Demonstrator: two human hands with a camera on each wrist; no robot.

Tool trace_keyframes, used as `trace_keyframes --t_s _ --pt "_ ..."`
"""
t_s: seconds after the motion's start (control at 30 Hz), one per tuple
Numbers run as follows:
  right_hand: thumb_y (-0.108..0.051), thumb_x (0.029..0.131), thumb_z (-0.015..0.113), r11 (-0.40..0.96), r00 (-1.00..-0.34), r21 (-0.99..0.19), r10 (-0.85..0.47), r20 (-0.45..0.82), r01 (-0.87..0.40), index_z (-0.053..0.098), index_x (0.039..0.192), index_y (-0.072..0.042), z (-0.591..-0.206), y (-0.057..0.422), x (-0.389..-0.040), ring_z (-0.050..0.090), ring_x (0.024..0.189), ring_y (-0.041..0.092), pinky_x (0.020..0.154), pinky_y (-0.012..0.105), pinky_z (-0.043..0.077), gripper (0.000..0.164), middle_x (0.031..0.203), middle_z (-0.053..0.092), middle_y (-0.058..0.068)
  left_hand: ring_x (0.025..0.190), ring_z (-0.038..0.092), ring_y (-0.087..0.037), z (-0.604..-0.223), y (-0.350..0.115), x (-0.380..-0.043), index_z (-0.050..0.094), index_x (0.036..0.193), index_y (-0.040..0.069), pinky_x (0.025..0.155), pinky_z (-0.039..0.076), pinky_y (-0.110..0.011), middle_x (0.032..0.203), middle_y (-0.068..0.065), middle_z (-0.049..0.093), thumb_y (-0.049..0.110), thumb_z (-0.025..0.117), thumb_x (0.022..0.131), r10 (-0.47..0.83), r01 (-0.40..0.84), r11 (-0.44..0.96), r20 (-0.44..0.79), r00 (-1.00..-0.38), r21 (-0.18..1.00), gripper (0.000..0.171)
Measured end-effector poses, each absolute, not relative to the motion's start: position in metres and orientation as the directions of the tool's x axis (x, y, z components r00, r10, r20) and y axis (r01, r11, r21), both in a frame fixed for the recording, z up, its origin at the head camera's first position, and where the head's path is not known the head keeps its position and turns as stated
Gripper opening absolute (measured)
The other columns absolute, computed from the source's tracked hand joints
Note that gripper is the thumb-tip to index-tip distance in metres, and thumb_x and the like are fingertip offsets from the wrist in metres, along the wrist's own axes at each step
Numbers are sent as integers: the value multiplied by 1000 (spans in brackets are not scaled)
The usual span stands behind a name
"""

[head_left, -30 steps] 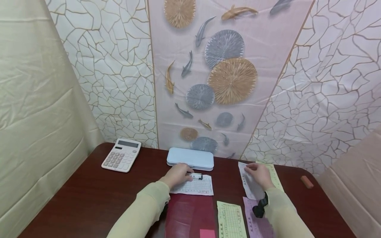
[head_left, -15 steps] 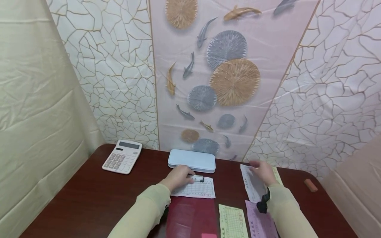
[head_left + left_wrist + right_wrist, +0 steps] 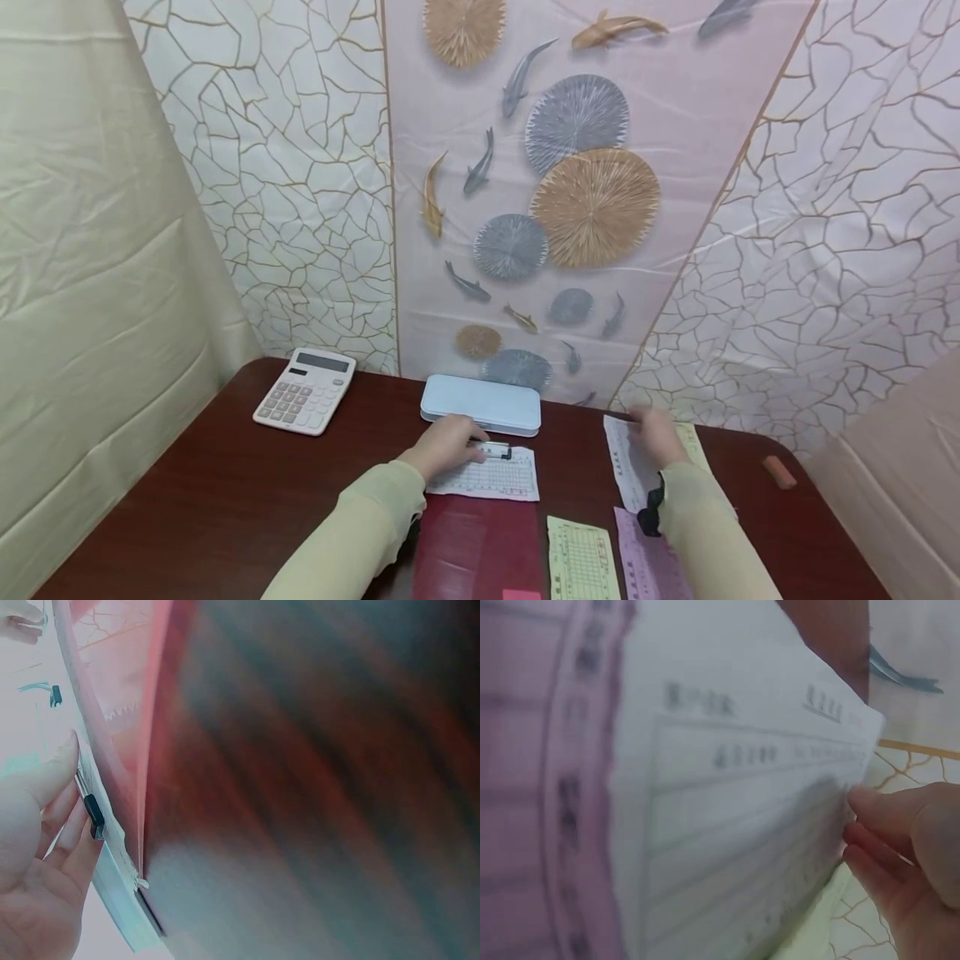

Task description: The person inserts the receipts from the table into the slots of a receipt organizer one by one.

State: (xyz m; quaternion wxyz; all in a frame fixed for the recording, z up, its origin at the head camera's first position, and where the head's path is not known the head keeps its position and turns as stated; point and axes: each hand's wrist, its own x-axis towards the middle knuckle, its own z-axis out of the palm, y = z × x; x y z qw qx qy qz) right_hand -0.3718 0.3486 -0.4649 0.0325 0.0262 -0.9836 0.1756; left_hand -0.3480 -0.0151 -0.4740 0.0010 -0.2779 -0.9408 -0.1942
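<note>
A burgundy clipboard (image 3: 476,546) lies at the front middle of the table, with a printed white slip (image 3: 495,482) at its metal clip (image 3: 495,450). My left hand (image 3: 446,446) grips the clip; in the left wrist view, thumb and fingers close around the clip's black end (image 3: 93,814). On the right, my right hand (image 3: 662,437) pinches the far edge of another white form slip (image 3: 628,467). The right wrist view shows thumb and fingertips at the edge of this white slip (image 3: 727,817). Beside it lie a purple slip (image 3: 647,558) and a yellow slip (image 3: 693,448).
A yellow-green slip (image 3: 583,558) lies right of the clipboard. Behind the clip stands a light blue case (image 3: 480,404). A white calculator (image 3: 305,392) is at the back left, and a small reddish block (image 3: 780,472) at the far right. A patterned cloth hangs behind the table.
My right hand has shifted from over the white slip to its far right edge, and its fingers are blurred. The left hand stays at the clip. The head view has shifted slightly.
</note>
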Motion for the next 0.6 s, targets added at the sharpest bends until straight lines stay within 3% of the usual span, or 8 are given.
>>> trace_keyframes --t_s 0.33,0.6 --pt "2 85 64 950 -997 -310 52 53 33 53 123 12 -473 345 -374 51 113 47 94 56 43 40 122 54 32 106 62 -15 -478 -13 -352 74 107 17 91 49 -29 106 5 71 28 75 81 517 516 777 102 -850 362 28" --pt "1 85 65 951 -997 -309 56 59 35 53 125 10 -477 344 -376 50 116 47 96 56 42 44 125 53 31 107 61 -15 -477 -14 -349 74 107 17 93 49 -30 107 4 70 28 76 81 495 488 786 87 -864 378 29"
